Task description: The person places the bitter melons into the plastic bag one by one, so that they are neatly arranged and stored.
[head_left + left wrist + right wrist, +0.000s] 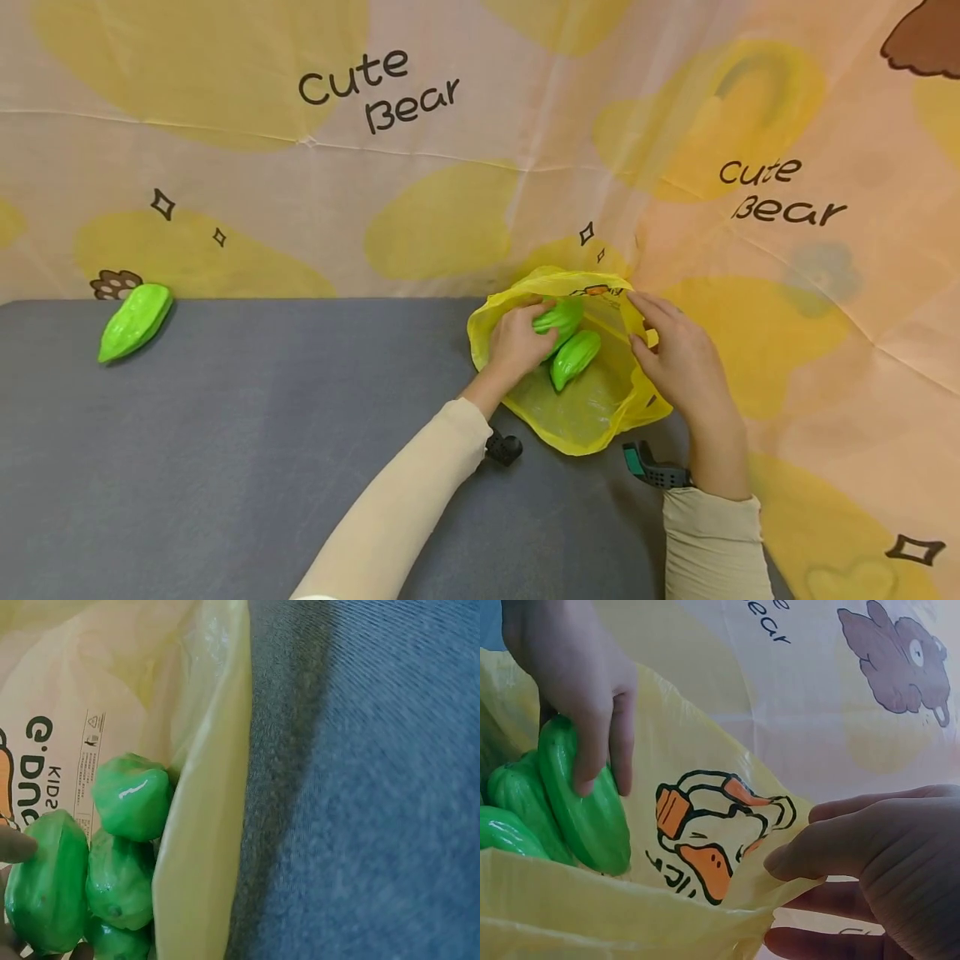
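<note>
A yellow plastic bag (573,421) stands with its mouth spread on the dark table. Reaching into it, my left hand (521,340) grips a green ridged fruit (592,817) that looks like a star fruit. Fingers and thumb lie on either side of that fruit. Several similar green fruits (120,877) rest in the bag against its wall, beside the held one. At the bag's right rim, my right hand (684,358) pinches the plastic between thumb and fingers. Part of my left hand is out of frame in the left wrist view.
Another green ridged fruit (137,322) lies at the table's far left, near the back edge. A printed cloth (450,200) hangs behind the table (225,467) and along its right side. Wrist-worn devices (656,468) show below both hands.
</note>
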A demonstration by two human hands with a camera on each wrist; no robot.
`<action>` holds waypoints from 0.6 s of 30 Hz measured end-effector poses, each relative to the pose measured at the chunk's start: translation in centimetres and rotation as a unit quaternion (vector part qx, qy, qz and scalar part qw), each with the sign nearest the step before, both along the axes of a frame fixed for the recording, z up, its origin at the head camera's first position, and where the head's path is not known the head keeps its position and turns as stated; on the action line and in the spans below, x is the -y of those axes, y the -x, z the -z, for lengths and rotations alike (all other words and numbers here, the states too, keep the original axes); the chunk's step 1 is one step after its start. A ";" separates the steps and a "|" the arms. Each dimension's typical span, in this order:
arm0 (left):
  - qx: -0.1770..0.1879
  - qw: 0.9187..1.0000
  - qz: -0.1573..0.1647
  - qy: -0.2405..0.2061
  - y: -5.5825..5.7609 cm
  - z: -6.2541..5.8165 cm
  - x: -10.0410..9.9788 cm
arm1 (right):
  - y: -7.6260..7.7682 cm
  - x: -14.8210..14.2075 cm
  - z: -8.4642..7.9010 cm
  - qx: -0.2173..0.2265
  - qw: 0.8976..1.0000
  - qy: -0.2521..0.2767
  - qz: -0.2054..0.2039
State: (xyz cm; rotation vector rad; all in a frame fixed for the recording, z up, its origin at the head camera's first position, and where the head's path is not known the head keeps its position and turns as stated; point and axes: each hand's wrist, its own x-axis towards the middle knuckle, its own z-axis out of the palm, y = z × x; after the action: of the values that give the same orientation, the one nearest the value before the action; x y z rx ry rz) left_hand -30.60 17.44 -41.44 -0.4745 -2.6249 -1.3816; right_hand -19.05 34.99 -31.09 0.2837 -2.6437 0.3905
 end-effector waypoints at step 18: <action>-0.014 1.000 -0.027 0.001 0.7 0.0 -0.2 | 0.1 -0.1 0.0 -0.001 1.000 0.000 -0.009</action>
State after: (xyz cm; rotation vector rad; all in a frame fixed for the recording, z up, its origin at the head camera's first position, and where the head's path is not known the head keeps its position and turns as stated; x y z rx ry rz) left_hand -31.31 17.67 -41.41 -0.4165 -2.5978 -1.3462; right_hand -19.10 35.06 -31.13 0.3078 -2.6414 0.3960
